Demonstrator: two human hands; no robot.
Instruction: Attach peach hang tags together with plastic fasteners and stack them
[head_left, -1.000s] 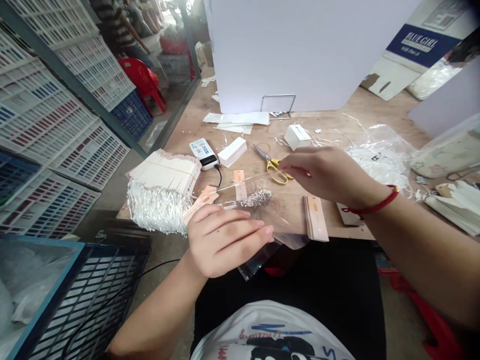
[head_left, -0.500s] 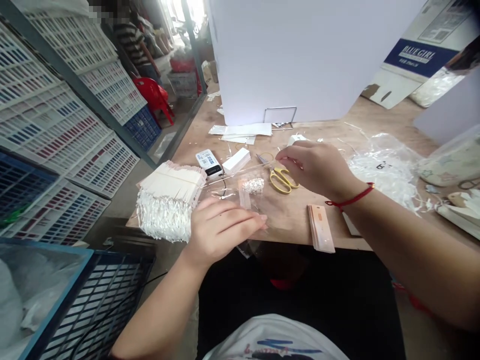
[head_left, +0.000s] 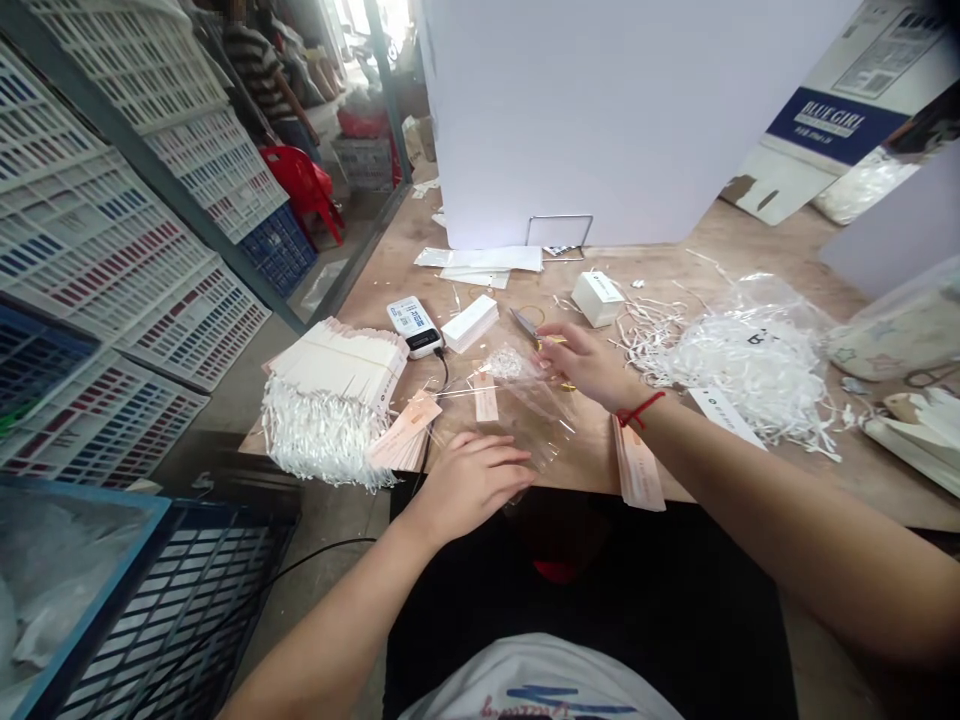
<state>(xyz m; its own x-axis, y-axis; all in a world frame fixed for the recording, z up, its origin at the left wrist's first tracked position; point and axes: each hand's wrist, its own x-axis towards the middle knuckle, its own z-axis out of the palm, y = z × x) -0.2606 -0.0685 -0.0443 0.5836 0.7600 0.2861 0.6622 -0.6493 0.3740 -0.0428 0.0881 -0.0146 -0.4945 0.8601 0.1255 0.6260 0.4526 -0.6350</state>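
A clear plastic bag (head_left: 525, 410) lies flat on the table in front of me, with small white bits (head_left: 504, 362) and an orange-and-white paper tag (head_left: 486, 398) in or under it; I cannot tell which. My left hand (head_left: 480, 485) rests palm down at the bag's near edge, fingers stretched out. At the bag's far right edge, my right hand (head_left: 581, 362) has its fingers closed on the film. That hand partly covers yellow-handled scissors (head_left: 525, 325), whose blades point away to the left. Orange tags (head_left: 637, 470) are stacked below the right wrist.
Left are bundled white tags with strings (head_left: 330, 400), loose orange tags (head_left: 405, 430) and a white device (head_left: 415, 325) with a cable. White card stacks (head_left: 472, 322), (head_left: 598, 298) stand behind. Bagged white strings (head_left: 757, 350) lie right. A white panel (head_left: 600, 120) rises behind; crates (head_left: 97, 230) stand left.
My right hand has come down and slightly left, over the scissors' handles. My left hand has moved right and toward me, uncovering the orange tags by the bundle. The bag now lies flatter.
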